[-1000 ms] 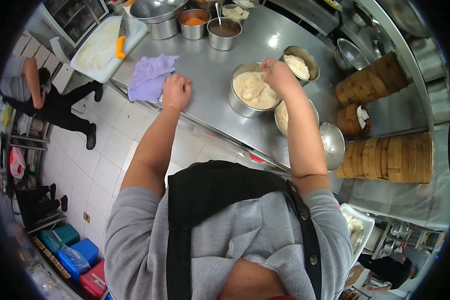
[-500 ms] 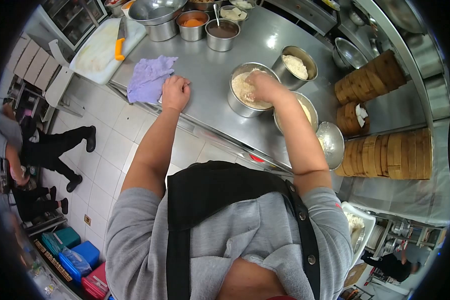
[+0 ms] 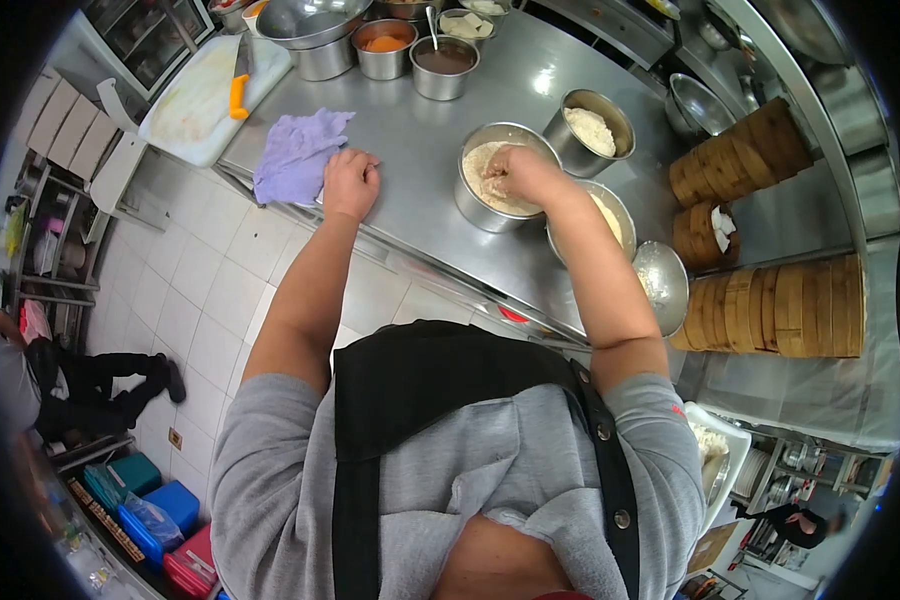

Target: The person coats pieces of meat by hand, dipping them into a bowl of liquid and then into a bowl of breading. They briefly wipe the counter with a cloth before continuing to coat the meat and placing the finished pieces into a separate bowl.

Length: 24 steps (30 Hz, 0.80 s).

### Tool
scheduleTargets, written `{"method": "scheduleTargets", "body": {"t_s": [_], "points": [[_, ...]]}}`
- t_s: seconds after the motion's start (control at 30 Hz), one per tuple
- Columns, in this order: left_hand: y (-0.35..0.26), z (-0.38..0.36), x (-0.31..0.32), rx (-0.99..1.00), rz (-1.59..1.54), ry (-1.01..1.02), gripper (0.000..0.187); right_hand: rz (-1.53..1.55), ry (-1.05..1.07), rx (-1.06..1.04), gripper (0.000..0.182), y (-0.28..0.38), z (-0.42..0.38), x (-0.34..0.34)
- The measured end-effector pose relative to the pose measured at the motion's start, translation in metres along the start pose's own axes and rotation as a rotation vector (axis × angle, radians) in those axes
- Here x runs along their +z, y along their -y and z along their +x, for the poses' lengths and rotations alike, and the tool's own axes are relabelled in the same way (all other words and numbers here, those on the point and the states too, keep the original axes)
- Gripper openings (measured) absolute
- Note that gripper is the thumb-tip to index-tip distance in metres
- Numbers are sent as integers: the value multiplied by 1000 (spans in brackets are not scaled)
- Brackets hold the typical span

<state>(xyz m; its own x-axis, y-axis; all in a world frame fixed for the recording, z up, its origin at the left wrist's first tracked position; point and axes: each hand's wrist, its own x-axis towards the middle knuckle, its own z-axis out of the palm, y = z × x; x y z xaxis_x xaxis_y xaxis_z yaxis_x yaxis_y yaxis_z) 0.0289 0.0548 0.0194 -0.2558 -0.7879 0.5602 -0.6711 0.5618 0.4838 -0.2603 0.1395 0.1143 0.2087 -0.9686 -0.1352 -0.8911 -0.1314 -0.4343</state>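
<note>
My right hand (image 3: 520, 175) reaches down into a round steel pot (image 3: 486, 216), fingers bent together in a pale, wet-looking crumbly mixture (image 3: 480, 163). Some of it sticks to the fingers, and the fingertips are partly hidden. My left hand (image 3: 352, 184) rests as a loose fist on the steel table's near edge, with nothing visible in it. Beside that fist lies a crumpled purple cloth (image 3: 298, 155). Close to my right forearm stand a steel pot with a white shredded heap (image 3: 590, 130), another pot (image 3: 622, 212) with a yellowish content, and a tilted metal bowl (image 3: 665, 290).
Bamboo steamers (image 3: 770, 310) are stacked on the right. A white cutting board (image 3: 185, 125) with an orange-handled knife (image 3: 239, 95) lies at the left. Steel pots, one holding brown sauce (image 3: 445, 60), stand at the back. A co-worker (image 3: 100, 385) is on the left floor, another (image 3: 795, 525) lower right.
My right hand has shifted slightly within the pot, its fingers now more bunched. My left hand stays put. The people on the left have moved, with fewer in sight, and the person lower right has turned.
</note>
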Motion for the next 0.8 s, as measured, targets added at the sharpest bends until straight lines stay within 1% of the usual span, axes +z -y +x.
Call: {"method": "scheduleTargets", "body": {"t_s": [0.07, 0.17, 0.27, 0.37, 0.47, 0.57, 0.67, 0.77, 0.8], "points": [[1, 0, -1, 0, 5, 5, 11, 82, -22, -8, 25, 5, -5, -11], [0, 0, 0, -10, 5, 18, 11, 291, -89, 38, 20, 19, -14, -31], [-1, 0, 0, -1, 6, 17, 10, -37, -49, -43, 16, -10, -3, -2], [-4, 2, -4, 17, 16, -12, 10, 120, -131, -130, 12, -12, -6, -17], [-4, 0, -3, 30, 18, -18, 10, 369, -244, -109, 11, 11, -17, -42], [-2, 2, -1, 29, 14, -2, 10, 491, -316, -1, 13, 21, -14, -40], [-3, 2, -3, 26, 21, 10, 10, 700, -169, 201, 18, 22, -11, -40], [-2, 2, -3, 41, 26, -6, 10, 821, -191, 260, 20, 13, -12, -36], [-2, 2, -3, 44, 23, -16, 10, 583, -201, 195, 21, 11, -12, -36]]}}
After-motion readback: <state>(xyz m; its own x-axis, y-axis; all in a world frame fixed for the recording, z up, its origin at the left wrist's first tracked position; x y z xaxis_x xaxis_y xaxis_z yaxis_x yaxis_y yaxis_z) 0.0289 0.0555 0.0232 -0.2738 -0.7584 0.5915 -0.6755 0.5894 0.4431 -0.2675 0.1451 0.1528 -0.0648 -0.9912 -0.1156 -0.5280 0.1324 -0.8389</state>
